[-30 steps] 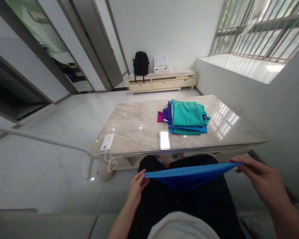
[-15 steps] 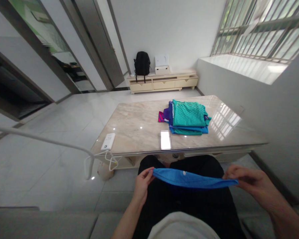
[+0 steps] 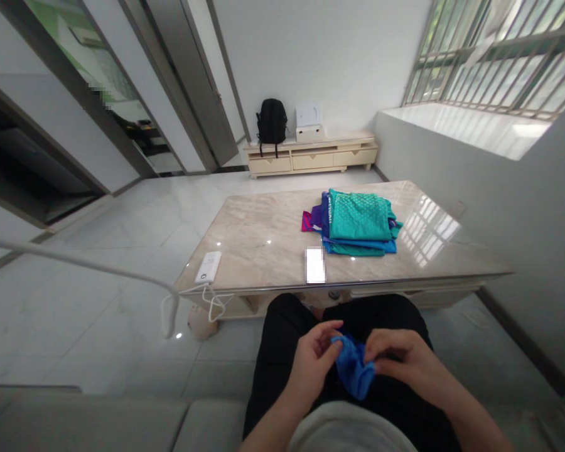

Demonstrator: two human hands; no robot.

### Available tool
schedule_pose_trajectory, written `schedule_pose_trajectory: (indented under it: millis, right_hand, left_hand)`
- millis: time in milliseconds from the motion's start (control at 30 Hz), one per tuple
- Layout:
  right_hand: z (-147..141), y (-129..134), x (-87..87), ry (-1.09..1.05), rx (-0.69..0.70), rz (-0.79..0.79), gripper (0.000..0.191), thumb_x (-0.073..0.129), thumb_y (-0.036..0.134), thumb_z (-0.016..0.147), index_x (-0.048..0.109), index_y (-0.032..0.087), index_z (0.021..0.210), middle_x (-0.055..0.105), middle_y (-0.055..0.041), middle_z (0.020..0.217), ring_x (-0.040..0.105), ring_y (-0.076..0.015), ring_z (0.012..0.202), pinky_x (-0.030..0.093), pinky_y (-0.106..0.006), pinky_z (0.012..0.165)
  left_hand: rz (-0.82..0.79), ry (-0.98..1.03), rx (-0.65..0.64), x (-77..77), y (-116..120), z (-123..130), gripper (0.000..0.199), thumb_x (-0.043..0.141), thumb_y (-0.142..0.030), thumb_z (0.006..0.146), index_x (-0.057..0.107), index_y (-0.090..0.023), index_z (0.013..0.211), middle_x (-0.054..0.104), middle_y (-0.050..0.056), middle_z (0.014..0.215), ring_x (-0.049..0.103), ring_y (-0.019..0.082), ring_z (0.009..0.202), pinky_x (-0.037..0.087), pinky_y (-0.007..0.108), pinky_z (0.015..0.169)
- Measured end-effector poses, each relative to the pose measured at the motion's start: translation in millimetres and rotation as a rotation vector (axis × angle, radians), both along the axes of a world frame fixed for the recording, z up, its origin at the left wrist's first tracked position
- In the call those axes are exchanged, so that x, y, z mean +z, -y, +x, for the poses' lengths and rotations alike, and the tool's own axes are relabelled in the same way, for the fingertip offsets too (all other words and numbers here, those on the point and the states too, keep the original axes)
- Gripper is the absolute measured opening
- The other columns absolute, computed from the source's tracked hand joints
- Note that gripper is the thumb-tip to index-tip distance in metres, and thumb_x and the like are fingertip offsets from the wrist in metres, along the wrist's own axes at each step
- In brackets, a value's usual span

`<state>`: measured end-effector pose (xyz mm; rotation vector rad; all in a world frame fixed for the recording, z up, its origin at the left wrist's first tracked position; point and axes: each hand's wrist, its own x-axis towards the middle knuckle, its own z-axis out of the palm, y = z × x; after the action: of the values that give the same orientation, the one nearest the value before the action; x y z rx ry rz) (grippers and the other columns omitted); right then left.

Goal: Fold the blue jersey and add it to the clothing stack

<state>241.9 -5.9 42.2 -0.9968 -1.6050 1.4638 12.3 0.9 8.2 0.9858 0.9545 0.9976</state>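
A blue cloth [image 3: 355, 367] hangs bunched over my lap, between both hands. My left hand [image 3: 317, 355] pinches its left edge between thumb and fingers. On the other side, my right hand [image 3: 398, 358] is closed on the right edge, with its fingertips slightly blurred. The cloth's full shape is hidden in its folds. Ahead on the marble-topped table [image 3: 249, 220] lies a stack of folded clothes [image 3: 360, 216], teal on top, with blue, purple and pink pieces showing beneath.
A phone-shaped white blur [image 3: 315, 265] lies at the table's near edge. To its left are a white power bank [image 3: 208, 267] and its cable [image 3: 214, 307]. A grey-white bar [image 3: 98, 260] reaches in from the left. A black backpack [image 3: 272, 122] stands on the low cabinet [image 3: 313, 160].
My hands have come together from wide apart. The blue cloth, stretched taut between them before, is now gathered and drooping. The view has shifted slightly.
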Motion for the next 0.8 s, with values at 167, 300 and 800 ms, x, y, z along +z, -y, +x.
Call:
schedule_pose_trajectory:
  millis: [167, 300, 800]
  right_hand:
    - [-28, 0, -2.7, 0.078, -0.114, 0.048, 0.01, 0.076, 0.032, 0.089, 0.082, 0.023, 0.089, 0.068, -0.0053, 0.096, 0.066, -0.0195, 0.093, 0.05, -0.029, 0.08]
    - [-30, 2, -6.3, 0.146, -0.102, 0.03, 0.011, 0.077, 0.032, 0.088, 0.082, 0.023, 0.09, 0.066, -0.0041, 0.092, 0.064, -0.018, 0.085, 0.048, -0.027, 0.073]
    - [-34, 2, -21.3, 0.196, -0.13, 0.079, 0.006, 0.076, 0.024, 0.085, 0.081, 0.024, 0.089, 0.068, -0.0045, 0.095, 0.066, -0.0191, 0.088, 0.05, -0.029, 0.079]
  left_hand:
    - [0.147, -0.188, -0.136, 3.8, 13, 5, 0.051, 0.066, -0.039, 0.095, 0.061, -0.018, 0.141, 0.073, 0.009, 0.105, 0.067, 0.018, 0.09, 0.052, 0.027, 0.083]
    - [0.214, -0.285, -0.163, 3.8, 16, 2, 0.056, 0.06, -0.034, 0.097, 0.052, -0.018, 0.15, 0.074, 0.008, 0.106, 0.068, 0.018, 0.093, 0.052, 0.027, 0.088]
    - [0.011, -0.27, -0.084, -4.1, 6, 1, 0.071, 0.069, -0.018, 0.08, 0.054, -0.014, 0.149, 0.077, 0.003, 0.082, 0.065, 0.016, 0.073, 0.051, 0.027, 0.075]
